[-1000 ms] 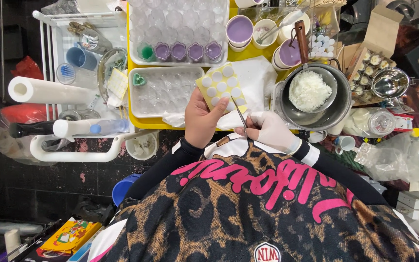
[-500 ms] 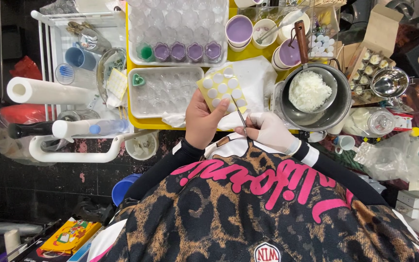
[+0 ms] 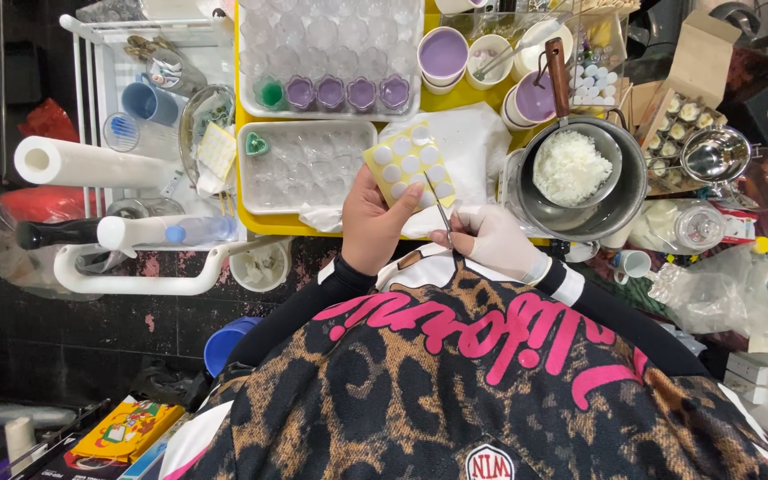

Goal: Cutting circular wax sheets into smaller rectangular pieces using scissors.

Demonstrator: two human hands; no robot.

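My left hand [image 3: 375,222] is bare and holds a yellow sheet of round white stickers [image 3: 408,163] up over the yellow tray [image 3: 313,224]. A white glove covers my right hand [image 3: 495,238], which pinches thin metal tweezers [image 3: 438,210]. The tweezer tips touch the lower right part of the sticker sheet. Just beyond the sheet lies a clear mould tray [image 3: 308,163] with a green heart shape in one corner. A larger clear tray [image 3: 331,53] at the back holds one green cup and several purple ones.
A metal pot [image 3: 620,191] with a small pan of white wax flakes [image 3: 573,167] stands to the right. Purple-filled cups [image 3: 443,53] sit behind it. A paper towel roll [image 3: 86,163] and a white cart frame [image 3: 135,280] are on the left. White paper [image 3: 468,142] lies under the sheet.
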